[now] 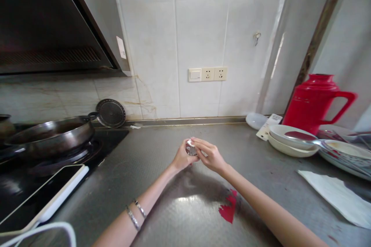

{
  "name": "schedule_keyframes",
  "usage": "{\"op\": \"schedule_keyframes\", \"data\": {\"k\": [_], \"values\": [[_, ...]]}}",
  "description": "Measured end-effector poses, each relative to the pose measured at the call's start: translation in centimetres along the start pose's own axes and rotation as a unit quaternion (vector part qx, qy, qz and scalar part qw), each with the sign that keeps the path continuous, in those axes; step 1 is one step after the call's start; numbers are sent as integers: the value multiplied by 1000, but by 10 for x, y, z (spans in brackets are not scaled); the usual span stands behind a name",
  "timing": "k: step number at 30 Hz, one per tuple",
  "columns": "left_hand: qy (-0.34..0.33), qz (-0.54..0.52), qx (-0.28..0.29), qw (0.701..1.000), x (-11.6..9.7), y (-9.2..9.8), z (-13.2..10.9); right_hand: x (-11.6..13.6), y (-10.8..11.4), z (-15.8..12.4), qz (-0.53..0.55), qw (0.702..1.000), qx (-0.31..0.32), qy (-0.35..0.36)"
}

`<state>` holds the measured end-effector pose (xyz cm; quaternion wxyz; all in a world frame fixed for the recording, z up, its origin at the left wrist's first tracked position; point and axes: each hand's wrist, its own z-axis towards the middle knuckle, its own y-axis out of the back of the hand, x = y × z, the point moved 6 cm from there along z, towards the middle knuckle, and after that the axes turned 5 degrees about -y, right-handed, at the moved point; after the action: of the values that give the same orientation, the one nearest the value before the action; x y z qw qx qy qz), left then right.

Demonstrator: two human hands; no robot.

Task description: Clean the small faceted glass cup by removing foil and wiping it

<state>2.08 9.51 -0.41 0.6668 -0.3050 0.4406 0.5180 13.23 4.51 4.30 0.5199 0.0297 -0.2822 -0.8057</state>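
In the middle of the view, above the metal counter (162, 208), my left hand (181, 157) is wrapped round a small, round, shiny silvery object (191, 149). Its exact kind is too small to tell. My right hand (211, 156) closes over the object from the right, fingers bent together. Under those fingertips a small white scrap (189, 142) shows at the object's top edge. The fingers hide much of both. A torn red piece (228, 206) lies flat on the counter below my right forearm.
At left, a metal pan (55, 135) sits on the black stove, with a phone (43, 197) and white cable (62, 225) nearer. To the right are a red thermos (313, 102), stacked bowls (292, 150), a spoon (303, 136), a patterned plate (348, 166) and a white paper sheet (339, 197).
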Motion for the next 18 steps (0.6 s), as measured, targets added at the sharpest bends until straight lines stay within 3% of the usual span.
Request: {"op": "schedule_keyframes", "data": {"k": [5,11,15,18], "values": [[-19,42,-18,999,-2,4,-1,-13,-6,2,37,995,-24,-92],[6,69,-24,997,5,8,0,-37,-6,1,94,972,-53,-211],[39,54,-37,997,10,11,1,-44,-3,-1,111,965,-52,-231],[43,53,-37,997,12,11,1,-33,-2,-2,80,980,-44,-178]]}}
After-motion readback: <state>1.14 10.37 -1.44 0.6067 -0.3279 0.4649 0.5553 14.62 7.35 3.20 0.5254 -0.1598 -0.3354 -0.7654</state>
